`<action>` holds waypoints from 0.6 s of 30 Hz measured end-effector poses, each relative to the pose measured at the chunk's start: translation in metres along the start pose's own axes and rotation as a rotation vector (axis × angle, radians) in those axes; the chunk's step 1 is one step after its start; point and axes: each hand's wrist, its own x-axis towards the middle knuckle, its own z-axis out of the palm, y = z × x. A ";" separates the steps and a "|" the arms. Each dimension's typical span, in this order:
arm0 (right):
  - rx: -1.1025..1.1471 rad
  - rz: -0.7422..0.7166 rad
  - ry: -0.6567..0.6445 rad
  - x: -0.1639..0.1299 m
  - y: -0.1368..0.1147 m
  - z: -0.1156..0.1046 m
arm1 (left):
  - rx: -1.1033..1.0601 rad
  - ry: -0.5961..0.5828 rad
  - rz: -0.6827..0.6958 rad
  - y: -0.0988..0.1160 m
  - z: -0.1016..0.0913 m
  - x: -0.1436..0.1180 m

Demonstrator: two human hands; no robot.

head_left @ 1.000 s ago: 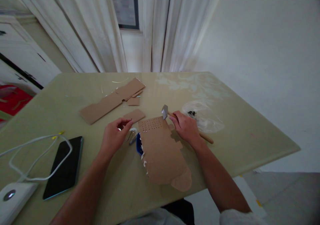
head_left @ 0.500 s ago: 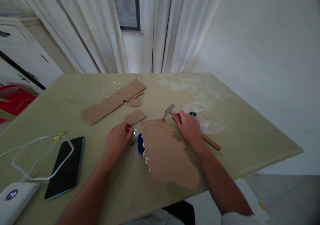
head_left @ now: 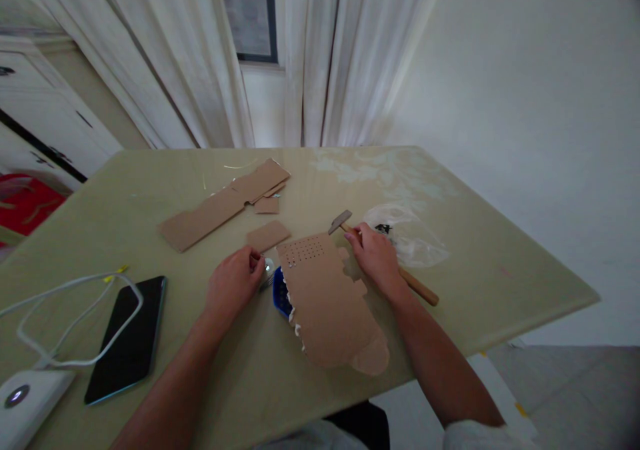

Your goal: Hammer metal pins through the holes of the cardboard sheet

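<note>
The right hand (head_left: 376,258) grips a wooden-handled hammer (head_left: 350,226) at the far right corner of the cardboard sheet (head_left: 327,300). The left hand (head_left: 234,283) is closed over small metal pieces (head_left: 269,270) just left of it. Several hole rows are punched; the near portion remains unpunched.

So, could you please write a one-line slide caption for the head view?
Right hand grips a wooden-handled hammer beside punched cardboard; left hand rests on small metal pieces.

One cam only, head-worn, looks fwd and down over the table (head_left: 450,283), fairly close. Left hand (head_left: 233,287) and right hand (head_left: 375,257) sit mid-frame; curtains and wall beyond them, forearms run to the bottom edge.
</note>
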 end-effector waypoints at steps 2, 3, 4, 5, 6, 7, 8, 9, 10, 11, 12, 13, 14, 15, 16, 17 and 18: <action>0.008 -0.006 0.003 0.001 0.001 0.001 | -0.016 0.001 0.003 -0.001 0.000 -0.001; 0.010 -0.007 0.002 0.001 0.001 0.001 | -0.022 0.002 0.006 -0.001 0.000 -0.001; 0.011 -0.007 0.000 0.001 0.002 0.001 | -0.026 0.004 0.010 -0.002 0.001 -0.001; 0.010 -0.005 -0.002 0.001 0.002 0.001 | -0.028 0.004 0.012 -0.003 0.002 -0.001; 0.009 -0.004 -0.003 0.001 0.002 0.001 | -0.031 0.001 0.015 -0.004 0.002 0.000; 0.008 -0.003 -0.006 0.001 0.001 0.000 | -0.039 0.006 0.025 -0.004 0.002 0.002; 0.007 -0.003 -0.010 0.001 0.001 -0.001 | -0.054 0.027 0.045 -0.004 0.001 0.003; 0.007 -0.002 -0.013 0.001 0.001 -0.001 | -0.079 0.073 0.078 -0.002 -0.001 0.004; 0.006 -0.002 -0.013 0.001 0.001 -0.002 | -0.115 0.143 0.121 0.001 -0.005 0.003; 0.006 -0.004 -0.009 0.001 0.000 -0.002 | -0.159 0.231 0.176 0.006 -0.010 0.001; 0.008 -0.005 -0.004 0.001 0.000 -0.002 | -0.206 0.319 0.237 0.013 -0.016 -0.004; 0.011 -0.007 0.003 0.002 0.000 -0.002 | -0.253 0.391 0.290 0.022 -0.024 -0.011; 0.015 -0.010 0.008 0.002 0.000 -0.002 | -0.293 0.434 0.361 0.032 -0.031 -0.022; 0.019 -0.010 0.011 0.002 0.000 -0.002 | -0.326 0.417 0.462 0.043 -0.038 -0.035; 0.023 -0.009 0.011 0.003 0.001 -0.002 | -0.331 0.339 0.596 0.055 -0.042 -0.050; 0.027 -0.008 0.011 0.003 0.001 -0.002 | -0.293 0.227 0.740 0.065 -0.044 -0.066; 0.029 -0.006 0.010 0.003 0.001 -0.002 | -0.218 0.110 0.867 0.075 -0.044 -0.082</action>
